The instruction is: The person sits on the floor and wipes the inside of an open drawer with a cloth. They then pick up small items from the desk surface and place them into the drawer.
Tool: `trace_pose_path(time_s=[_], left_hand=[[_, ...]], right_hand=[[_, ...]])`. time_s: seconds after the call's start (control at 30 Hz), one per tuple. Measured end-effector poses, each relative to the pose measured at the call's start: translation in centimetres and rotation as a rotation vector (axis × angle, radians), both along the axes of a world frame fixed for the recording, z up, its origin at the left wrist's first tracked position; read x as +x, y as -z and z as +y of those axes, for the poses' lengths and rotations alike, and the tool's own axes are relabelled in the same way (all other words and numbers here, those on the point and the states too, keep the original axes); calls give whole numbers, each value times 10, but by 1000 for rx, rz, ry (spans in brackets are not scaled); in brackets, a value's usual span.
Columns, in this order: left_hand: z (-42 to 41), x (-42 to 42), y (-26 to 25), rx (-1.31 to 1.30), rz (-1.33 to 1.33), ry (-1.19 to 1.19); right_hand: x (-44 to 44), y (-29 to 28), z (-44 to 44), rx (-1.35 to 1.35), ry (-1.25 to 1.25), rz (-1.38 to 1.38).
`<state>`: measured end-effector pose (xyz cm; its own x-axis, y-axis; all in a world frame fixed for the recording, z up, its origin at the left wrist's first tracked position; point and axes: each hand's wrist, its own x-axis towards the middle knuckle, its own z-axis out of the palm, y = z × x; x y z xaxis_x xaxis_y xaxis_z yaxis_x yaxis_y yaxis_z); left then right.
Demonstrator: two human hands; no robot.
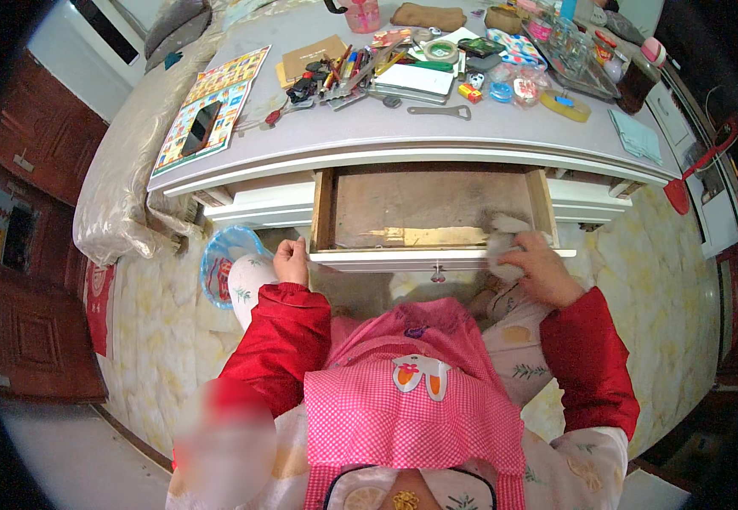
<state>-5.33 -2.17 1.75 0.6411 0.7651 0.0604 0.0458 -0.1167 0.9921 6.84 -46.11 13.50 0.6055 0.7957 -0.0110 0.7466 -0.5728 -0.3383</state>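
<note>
Before me a wooden drawer [433, 197] is pulled out from a white table, its bare bottom showing a pale yellowish strip [436, 236] near the front. My left hand [292, 262] is curled against the left end of the white drawer front [375, 261]. In my right hand [544, 271] is a bunched, greyish-white cloth [505, 250], which hangs over the drawer's front right corner. Part of the cloth is blurred. A small knob [438, 274] sits on the drawer front, between my hands.
On the tabletop [343, 131] lie pens [343, 70], a metal bottle opener [439, 112], a tape roll [565, 105] and a phone [202, 129] on a printed sheet. A tray [573, 64] holds glass jars. A blue-lined bin [216, 274] stands left of my knee.
</note>
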Motion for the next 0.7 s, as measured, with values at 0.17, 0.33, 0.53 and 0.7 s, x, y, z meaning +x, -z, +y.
trace_pose_path(time_s=[0.17, 0.33, 0.53, 0.7], left_hand=[[-13, 8, -23, 377, 36, 63], [-72, 9, -135, 902, -72, 407], [-154, -2, -276, 971, -771, 1026], [-177, -36, -338, 710, -748, 1100]], right_hand=[[11, 1, -15, -32, 103, 44], [17, 2, 44, -152, -126, 46], [4, 15, 118, 120, -317, 41], [-2, 30, 152, 309, -356, 168]])
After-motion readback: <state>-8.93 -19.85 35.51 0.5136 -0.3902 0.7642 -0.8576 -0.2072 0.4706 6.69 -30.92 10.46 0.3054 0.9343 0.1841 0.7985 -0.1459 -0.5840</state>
